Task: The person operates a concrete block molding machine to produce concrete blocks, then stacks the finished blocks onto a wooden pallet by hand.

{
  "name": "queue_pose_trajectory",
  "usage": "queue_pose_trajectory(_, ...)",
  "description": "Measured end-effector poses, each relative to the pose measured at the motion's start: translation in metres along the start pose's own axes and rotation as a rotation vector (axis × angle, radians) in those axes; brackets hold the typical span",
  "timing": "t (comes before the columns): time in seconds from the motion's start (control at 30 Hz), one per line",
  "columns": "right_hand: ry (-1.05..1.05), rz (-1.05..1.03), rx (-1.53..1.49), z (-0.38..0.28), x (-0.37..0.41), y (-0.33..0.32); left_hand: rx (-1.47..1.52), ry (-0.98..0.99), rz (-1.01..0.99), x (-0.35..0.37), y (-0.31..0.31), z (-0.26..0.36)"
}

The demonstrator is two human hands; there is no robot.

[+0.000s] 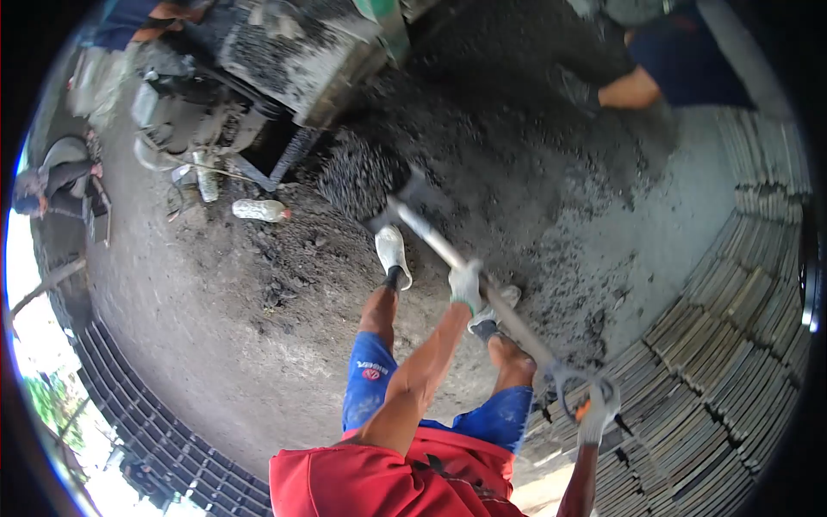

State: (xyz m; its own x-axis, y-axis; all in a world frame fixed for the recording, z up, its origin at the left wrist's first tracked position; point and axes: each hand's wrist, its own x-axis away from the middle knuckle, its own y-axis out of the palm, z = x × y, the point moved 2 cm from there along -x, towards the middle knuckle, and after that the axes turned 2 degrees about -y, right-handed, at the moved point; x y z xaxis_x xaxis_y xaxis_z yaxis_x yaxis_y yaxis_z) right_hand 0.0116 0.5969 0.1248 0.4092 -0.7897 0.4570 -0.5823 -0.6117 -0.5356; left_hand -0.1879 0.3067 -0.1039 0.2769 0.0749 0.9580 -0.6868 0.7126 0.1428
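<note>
A shovel (431,237) slants across the middle of the view, its blade up front under a heap of dark, crumbly material (360,177). Round the middle of its shaft is my gloved left hand (465,286), fingers closed. At the handle end, lower right, my gloved right hand (599,411) grips the looped handle (568,385). The blade is partly covered by the load. Just short of it stands my left foot in a pale shoe (392,252).
A dirty machine (293,69) stands ahead, upper left, near a plastic bottle (261,210). Long stacks of thin boards (715,345) line the right side. Another person's leg (633,88) shows at upper right. A black slatted rack (155,431) curves along lower left. Dark loose material (517,155) covers the ground.
</note>
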Motion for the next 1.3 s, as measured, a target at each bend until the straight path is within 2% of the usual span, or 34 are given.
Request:
queue_pose_trajectory(0.03,-0.018,-0.007,0.032,-0.010,0.017,-0.033,0.003,-0.016,0.042,0.061,0.002,0.009)
queue_pose_trajectory(0.07,-0.143,0.009,0.030,-0.034,0.041,-0.055,0.013,0.004,0.088,0.100,-0.007,0.008)
queue_pose_trajectory(0.1,-0.158,-0.009,0.068,-0.029,0.053,-0.090,0.006,-0.006,0.041,0.146,-0.011,0.018)
queue_pose_trajectory(0.13,-0.129,-0.022,0.067,-0.027,0.068,-0.118,-0.003,0.024,0.049,0.172,-0.022,0.019)
queue_pose_trajectory(0.17,-0.008,0.042,-0.008,-0.060,0.100,-0.122,-0.011,0.054,0.058,0.189,-0.036,0.019)
queue_pose_trajectory(0.2,-0.124,0.041,0.074,-0.054,0.109,-0.142,-0.091,0.087,0.092,0.206,-0.053,0.021)
queue_pose_trajectory(0.23,-0.121,0.090,0.090,-0.061,0.126,-0.145,-0.175,0.125,0.119,0.218,-0.066,0.032)
queue_pose_trajectory(0.27,-0.145,-0.020,0.107,-0.065,0.135,-0.147,-0.286,0.125,0.203,0.232,-0.073,0.050)
queue_pose_trajectory(0.3,-0.062,-0.127,-0.018,-0.093,0.160,-0.132,-0.141,0.105,0.113,0.264,-0.070,0.080)
queue_pose_trajectory(0.33,0.027,-0.240,-0.139,-0.117,0.187,-0.116,-0.050,0.095,0.159,0.289,-0.070,0.109)
queue_pose_trajectory(0.4,0.095,-0.194,-0.203,-0.096,0.181,-0.084,-0.067,0.168,0.191,0.318,-0.067,0.172)
queue_pose_trajectory(0.43,0.179,-0.201,-0.177,-0.133,0.208,-0.051,-0.038,0.228,0.169,0.319,-0.073,0.198)
queue_pose_trajectory(0.47,0.109,-0.206,-0.165,-0.166,0.225,-0.024,-0.009,0.288,0.146,0.317,-0.076,0.224)
queue_pose_trajectory(0.5,0.145,-0.223,-0.242,-0.164,0.221,0.003,0.003,0.347,0.175,0.340,-0.064,0.264)
queue_pose_trajectory(0.57,0.180,-0.289,-0.316,-0.168,0.223,0.059,0.019,0.465,0.121,0.303,-0.069,0.321)
queue_pose_trajectory(0.6,0.166,-0.347,-0.315,-0.189,0.229,0.092,-0.105,0.584,0.090,0.332,-0.054,0.366)
queue_pose_trajectory(0.67,0.275,-0.365,-0.519,-0.224,0.254,0.154,-0.066,0.684,0.069,0.357,-0.030,0.439)
queue_pose_trajectory(0.73,0.414,-0.581,-0.595,-0.239,0.261,0.204,-0.167,0.785,0.093,0.406,0.000,0.509)
queue_pose_trajectory(0.77,0.469,-0.741,-0.715,-0.256,0.274,0.223,-0.178,0.942,0.043,0.402,0.009,0.544)
queue_pose_trajectory(0.8,0.523,-0.900,-0.818,-0.276,0.286,0.237,-0.221,1.023,0.001,0.427,0.025,0.570)
queue_pose_trajectory(0.87,0.515,-0.934,-0.794,-0.346,0.327,0.245,-0.163,1.111,-0.332,0.464,0.050,0.614)
queue_pose_trajectory(0.9,0.558,-0.973,-0.743,-0.367,0.339,0.235,-0.194,1.166,-0.304,0.472,0.060,0.624)
queue_pose_trajectory(0.93,0.606,-1.022,-0.732,-0.373,0.342,0.220,-0.225,1.220,-0.276,0.482,0.068,0.622)
queue_pose_trajectory(0.97,0.617,-0.968,-0.698,-0.380,0.344,0.195,-0.293,1.080,-0.114,0.498,0.071,0.599)
queue_pose_trajectory(1.0,0.617,-0.909,-0.686,-0.385,0.342,0.177,-0.248,0.985,-0.186,0.493,0.070,0.568)
queue_pose_trajectory(1.03,0.526,-0.825,-0.674,-0.354,0.309,0.161,-0.169,0.918,-0.195,0.476,0.066,0.537)
queue_pose_trajectory(1.07,0.462,-0.733,-0.616,-0.333,0.278,0.137,-0.056,0.798,-0.337,0.463,0.058,0.499)
queue_pose_trajectory(1.1,0.334,-0.687,-0.570,-0.315,0.256,0.110,-0.035,0.666,-0.344,0.443,0.050,0.461)
queue_pose_trajectory(1.13,0.349,-0.609,-0.565,-0.292,0.227,0.084,0.029,0.575,-0.338,0.426,0.045,0.420)
queue_pose_trajectory(1.2,-0.011,-0.337,-0.416,-0.268,0.167,0.034,0.121,0.474,-0.301,0.370,0.037,0.338)
queue_pose_trajectory(1.3,-0.013,-0.529,-0.218,-0.288,0.118,0.001,0.225,0.337,-0.203,0.321,0.018,0.254)
